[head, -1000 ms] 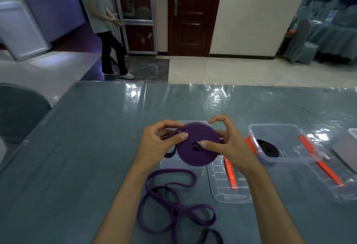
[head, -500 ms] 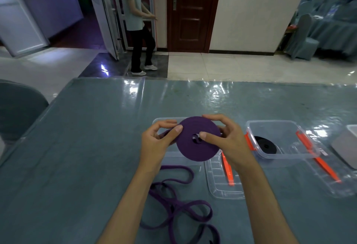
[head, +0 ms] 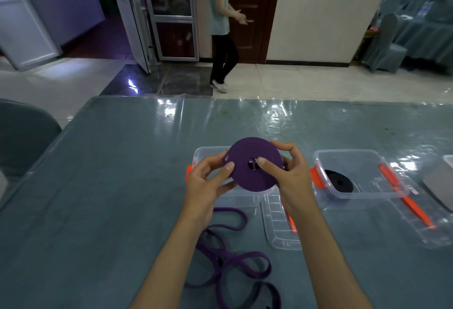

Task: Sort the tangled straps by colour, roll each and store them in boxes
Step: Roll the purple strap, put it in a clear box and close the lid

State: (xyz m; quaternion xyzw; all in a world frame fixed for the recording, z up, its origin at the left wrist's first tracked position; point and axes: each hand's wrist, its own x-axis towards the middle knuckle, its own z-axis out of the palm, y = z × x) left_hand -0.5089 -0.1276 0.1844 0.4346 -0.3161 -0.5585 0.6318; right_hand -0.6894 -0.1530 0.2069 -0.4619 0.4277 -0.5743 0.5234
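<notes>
A purple strap roll (head: 247, 159) is held upright above a clear plastic box (head: 208, 152) with orange clips. My left hand (head: 208, 181) pinches its left rim with thumb and fingers. My right hand (head: 286, 174) grips the right side, its thumb pressed near the centre hole. The unrolled tail of the purple strap (head: 232, 257) lies in loose loops on the table between my forearms. To the right, a second clear box (head: 362, 161) holds a rolled black strap (head: 339, 182).
A clear lid (head: 277, 230) lies in front of the first box, and another lid with an orange clip (head: 416, 213) lies right of the second box. A grey object (head: 441, 181) sits at the right edge. A person walks on the floor beyond the table. A chair stands at left.
The roll has turned a little in my hands and taken up more strap, so the loose loops on the table have shortened. The person in the background has walked to the right.
</notes>
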